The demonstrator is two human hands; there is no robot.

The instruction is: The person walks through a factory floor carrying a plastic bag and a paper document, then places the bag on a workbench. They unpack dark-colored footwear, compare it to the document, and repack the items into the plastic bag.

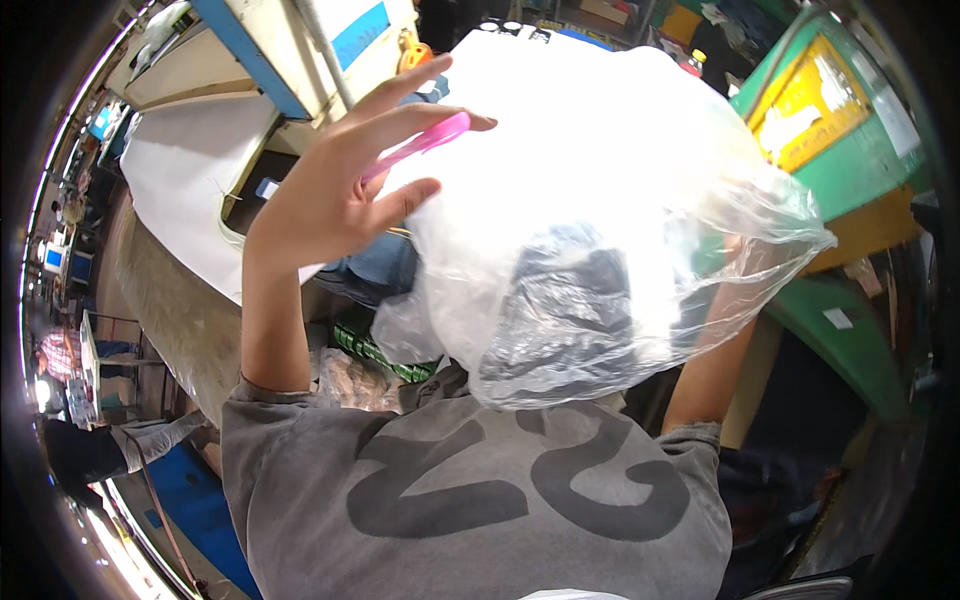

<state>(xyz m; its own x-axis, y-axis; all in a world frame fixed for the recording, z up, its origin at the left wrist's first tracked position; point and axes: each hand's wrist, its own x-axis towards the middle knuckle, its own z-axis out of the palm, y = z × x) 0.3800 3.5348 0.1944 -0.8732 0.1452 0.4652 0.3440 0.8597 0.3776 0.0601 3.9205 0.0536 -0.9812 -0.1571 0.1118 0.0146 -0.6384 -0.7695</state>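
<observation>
A large clear plastic bag (560, 370) spreads in front of my chest, its upper part washed out by glare. Through the film shows a dark, wrinkled, cloth-like item (570, 300), inside or behind it. My left hand (350, 185) is raised at the bag's left side, fingers largely spread. A thin pink plastic piece (425, 140) lies along its fingers, held in the hand; its exact kind is unclear. My right forearm runs up behind or into the bag's right side. My right hand (740, 255) shows only faintly through the film, fingers hidden by plastic and glare.
Green machinery with a yellow panel (815, 105) stands on the right. At the left are a white curved surface (190, 170) and a blue-edged frame (250, 55). Dark blue fabric (375, 265) and a green crate (385, 355) sit below my left hand. Other people are far left.
</observation>
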